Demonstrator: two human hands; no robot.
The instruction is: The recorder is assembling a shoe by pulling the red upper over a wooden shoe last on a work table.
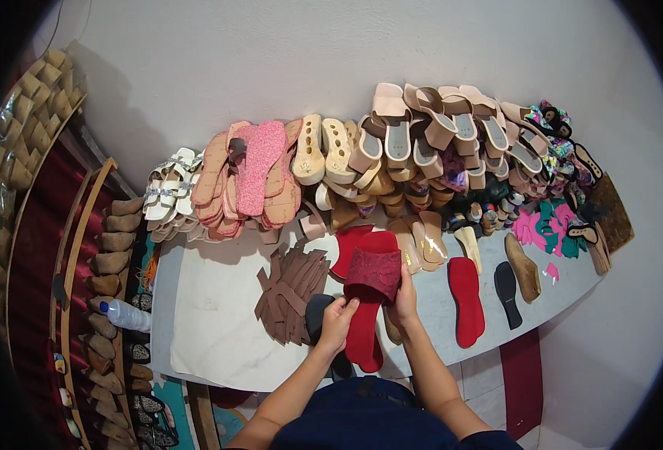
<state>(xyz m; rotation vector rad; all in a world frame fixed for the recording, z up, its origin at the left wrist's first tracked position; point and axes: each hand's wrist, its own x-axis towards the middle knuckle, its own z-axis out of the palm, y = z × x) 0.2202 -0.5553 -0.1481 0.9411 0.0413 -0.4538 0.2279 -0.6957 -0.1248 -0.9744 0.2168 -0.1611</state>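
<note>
So the person was standing right at the near edge of the desk, both hands busy with one red sandal, a slide with a darker, patterned band across it. They had it held up over the desk, around the middle of the near edge. The left grip was closed on its left side, below the band, thumb on top. The right grip was closed too, holding the right side up by the band.

Just beside the left one was a dark rounded piece, partly hidden, and further toward the left edge sat a messy heap of brown strips. A flat red piece peeked out behind the sandal.

Over toward the right edge lay a red sole, then a black sole and a wooden last next to each other. Pink and teal scraps were scattered near the far right corner.

The far edge was absolutely stacked: white sandals at the left corner, then pinkish insoles, then a big pile of beige sandals. Off the left edge, I spotted a clear bottle with a blue cap, near a rack of lasts.
</note>
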